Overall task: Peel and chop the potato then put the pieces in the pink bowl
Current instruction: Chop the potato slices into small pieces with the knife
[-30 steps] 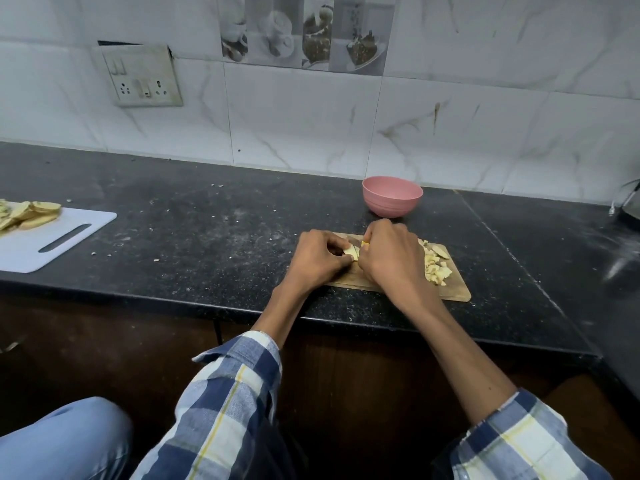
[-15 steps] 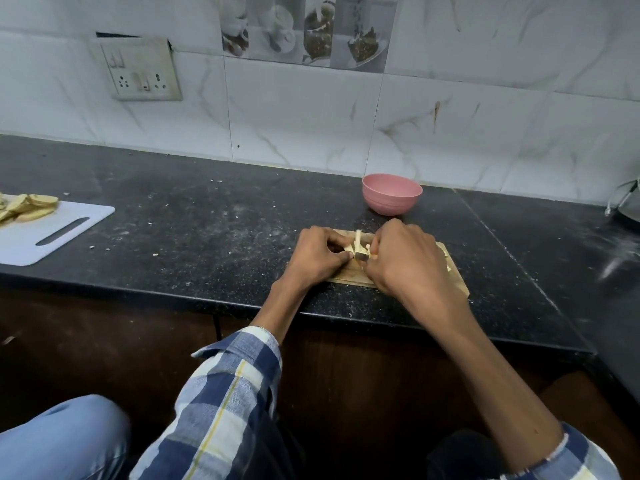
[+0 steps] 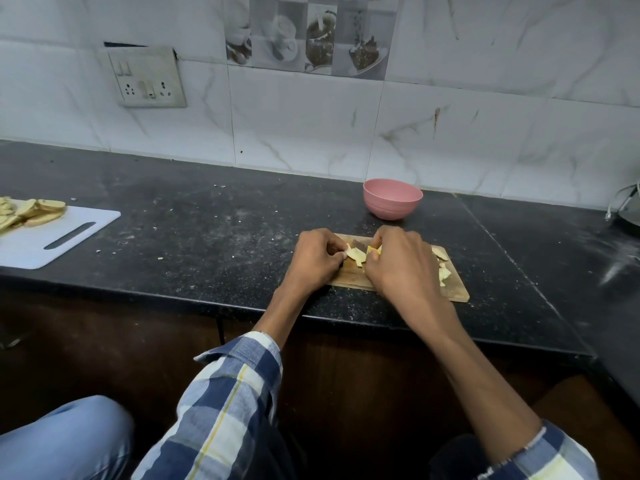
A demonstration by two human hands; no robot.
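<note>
A small wooden cutting board point(image 3: 457, 292) lies near the counter's front edge. On it my left hand point(image 3: 317, 259) pinches a pale peeled potato piece point(image 3: 355, 253) with curled fingers. My right hand point(image 3: 401, 265) is curled around a knife with a yellow handle point(image 3: 372, 250), pressed against that piece; the blade is hidden. Several chopped potato pieces point(image 3: 443, 268) lie on the board's right side, partly behind my right hand. The pink bowl point(image 3: 393, 199) stands just beyond the board, near the wall; its inside is not visible.
A white cutting board point(image 3: 59, 237) with several potato slices point(image 3: 31, 211) sits at the far left of the black counter point(image 3: 207, 230). A metal object point(image 3: 627, 213) shows at the right edge. A wall socket point(image 3: 147, 77) is on the tiles.
The potato piece that stood upright between my hands half a second ago now lies lower on the board. My right hand has shifted slightly left, uncovering chopped pieces on the right.
</note>
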